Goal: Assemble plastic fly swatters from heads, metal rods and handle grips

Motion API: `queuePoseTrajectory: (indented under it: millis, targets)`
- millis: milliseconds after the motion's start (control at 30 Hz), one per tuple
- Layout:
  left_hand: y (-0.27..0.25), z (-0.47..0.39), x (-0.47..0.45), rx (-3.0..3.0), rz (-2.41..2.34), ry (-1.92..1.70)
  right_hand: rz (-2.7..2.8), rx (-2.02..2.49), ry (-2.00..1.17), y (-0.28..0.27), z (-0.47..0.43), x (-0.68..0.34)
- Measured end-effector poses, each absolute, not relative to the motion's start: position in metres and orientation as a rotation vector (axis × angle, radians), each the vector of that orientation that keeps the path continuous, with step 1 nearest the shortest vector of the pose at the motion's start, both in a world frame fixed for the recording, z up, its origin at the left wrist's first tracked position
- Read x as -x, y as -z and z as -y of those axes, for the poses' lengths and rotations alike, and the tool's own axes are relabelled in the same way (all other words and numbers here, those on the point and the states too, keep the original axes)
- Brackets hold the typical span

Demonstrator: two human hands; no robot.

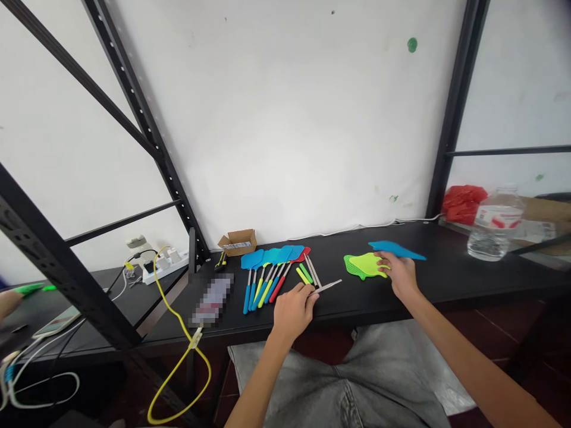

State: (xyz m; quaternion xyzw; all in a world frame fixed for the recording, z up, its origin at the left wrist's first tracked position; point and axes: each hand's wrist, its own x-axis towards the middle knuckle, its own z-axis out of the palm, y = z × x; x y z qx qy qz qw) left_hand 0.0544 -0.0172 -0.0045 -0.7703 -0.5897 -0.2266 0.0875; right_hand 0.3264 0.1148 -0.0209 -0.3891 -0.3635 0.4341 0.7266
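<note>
My left hand (292,310) pinches a thin metal rod (330,286) near the table's front edge. In my right hand (400,274) is a blue fly swatter head (399,249), lifted off the black table. Under and beside that hand lie a yellow-green swatter head (364,262) and a green one (352,267), partly overlapping. Loose metal rods (313,270) rest just beyond my left fingers, beside a yellow handle (301,274) and a green handle (307,273). Left of them, several whole fly swatters (253,260) lie in a row, mostly blue-headed, with a red swatter head (302,255) at the right end.
A small cardboard box (238,242) and a utility knife (220,261) sit at the back left. Nearby are a blurred-out flat object (213,299) and a yellow cable (176,309). A water bottle (494,235) stands right. Another person's hand (8,303) shows far left, beyond the shelf post (80,273).
</note>
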Motion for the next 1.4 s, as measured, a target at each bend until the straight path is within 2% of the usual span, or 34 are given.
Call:
queuePoseTrajectory:
  millis: [567, 733, 1133, 1400]
  targets:
    - [0.007, 0.016, -0.054, 2.299, 1.750, 0.690, 1.124, 0.791, -1.202, 0.024, -0.089, -0.285]
    - [0.007, 0.016, -0.054, 2.298, 1.742, 0.688, 1.035, 0.759, -1.260, 0.025, -0.089, -0.285]
    - [0.006, 0.015, -0.054, 2.282, 1.782, 0.685, 1.091, 0.755, -1.273, 0.026, -0.087, -0.284]
    - [0.003, 0.016, -0.055, 2.274, 1.801, 0.684, 0.942, 0.761, -1.210, 0.024, -0.089, -0.287]
